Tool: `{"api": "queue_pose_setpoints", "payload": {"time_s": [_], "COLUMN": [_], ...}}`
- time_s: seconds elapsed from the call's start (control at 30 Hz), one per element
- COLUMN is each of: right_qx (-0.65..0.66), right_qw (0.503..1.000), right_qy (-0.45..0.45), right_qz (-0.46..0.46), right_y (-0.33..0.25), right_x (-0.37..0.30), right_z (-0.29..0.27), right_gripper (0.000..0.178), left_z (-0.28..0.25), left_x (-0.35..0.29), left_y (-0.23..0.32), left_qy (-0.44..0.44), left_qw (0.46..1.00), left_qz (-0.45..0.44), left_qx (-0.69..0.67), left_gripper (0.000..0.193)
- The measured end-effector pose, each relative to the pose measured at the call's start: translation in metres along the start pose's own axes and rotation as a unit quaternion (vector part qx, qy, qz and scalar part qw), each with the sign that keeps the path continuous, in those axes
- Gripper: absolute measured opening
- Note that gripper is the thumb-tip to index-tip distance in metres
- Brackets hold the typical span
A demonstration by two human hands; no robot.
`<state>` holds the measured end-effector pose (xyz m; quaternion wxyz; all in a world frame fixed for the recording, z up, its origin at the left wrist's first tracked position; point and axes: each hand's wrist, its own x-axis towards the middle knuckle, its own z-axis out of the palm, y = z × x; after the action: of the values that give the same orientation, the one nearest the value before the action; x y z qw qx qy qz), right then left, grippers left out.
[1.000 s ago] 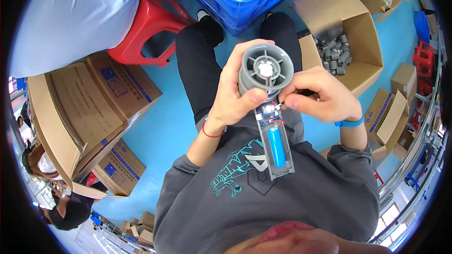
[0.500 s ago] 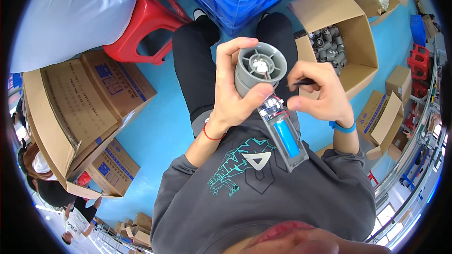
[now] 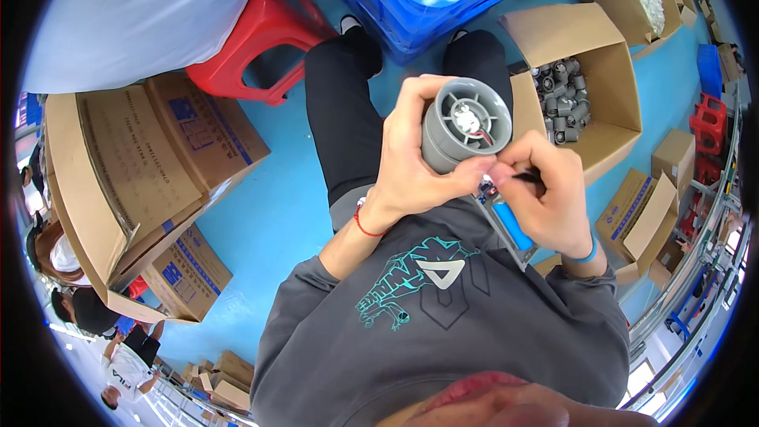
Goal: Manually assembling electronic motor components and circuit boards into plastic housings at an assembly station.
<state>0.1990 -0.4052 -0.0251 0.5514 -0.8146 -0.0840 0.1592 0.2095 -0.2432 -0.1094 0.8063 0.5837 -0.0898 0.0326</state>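
Observation:
My left hand (image 3: pixel 407 166) is wrapped round the round grey housing of a handheld fan (image 3: pixel 443 146), its thumb near the lower rim. Spokes, a white centre and a red wire show in the housing's open end. From it the open grey handle runs down toward my shirt, with a blue battery cell (image 3: pixel 512 225) inside. A small circuit board (image 3: pixel 488 188) sits between housing and cell, partly covered by fingers. My right hand (image 3: pixel 553 198) is closed at the board, pinching a thin dark piece (image 3: pixel 531 177) whose kind I cannot make out.
A blue crate (image 3: pixel 379 12) with grey parts stands ahead. At right, an open carton (image 3: pixel 613 103) holds several grey cylindrical parts (image 3: pixel 565 99). A red stool (image 3: pixel 237 67) with a seated person is at left, near large cartons (image 3: pixel 134 166). Other people are farther off.
My right hand has come down and in from beside the housing to the circuit board, now partly covering the handle. The fan and left hand have shifted slightly right in view.

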Motion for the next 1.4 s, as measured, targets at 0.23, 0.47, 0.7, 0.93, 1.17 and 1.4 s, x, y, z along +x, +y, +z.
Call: {"api": "queue_pose_setpoints", "payload": {"time_s": [0.23, 0.47, 0.7, 0.93, 1.17, 1.4], "right_qx": [-0.020, -0.015, -0.111, 0.011, 0.122, 0.399], "right_qw": [0.999, 0.996, 0.987, 0.976, 0.971, 0.827], "right_qy": [-0.035, -0.075, -0.117, -0.198, -0.175, -0.303], "right_qz": [-0.025, 0.053, -0.010, 0.090, 0.105, 0.254], "right_y": [0.001, 0.023, 0.025, 0.037, 0.042, 0.048], "right_x": [0.002, 0.021, 0.033, 0.045, 0.036, 0.038], "right_z": [0.004, 0.011, 0.006, -0.003, 0.005, -0.013], "right_gripper": [0.007, 0.003, 0.008, 0.014, 0.015, 0.025], "left_z": [-0.004, -0.014, -0.025, -0.026, -0.031, -0.029], "left_x": [0.003, 0.004, 0.005, 0.008, 0.009, 0.021], "left_y": [-0.003, -0.035, -0.056, -0.056, -0.045, -0.009], "left_qy": [-0.013, -0.009, 0.009, 0.002, 0.005, -0.089], "left_qw": [1.000, 0.996, 0.992, 0.994, 0.993, 0.987], "left_qz": [0.004, -0.072, -0.085, -0.112, -0.108, -0.088], "left_qx": [0.010, -0.054, -0.092, -0.012, -0.039, -0.097], "left_gripper": [0.062, 0.064, 0.040, 0.033, 0.038, 0.038]}}
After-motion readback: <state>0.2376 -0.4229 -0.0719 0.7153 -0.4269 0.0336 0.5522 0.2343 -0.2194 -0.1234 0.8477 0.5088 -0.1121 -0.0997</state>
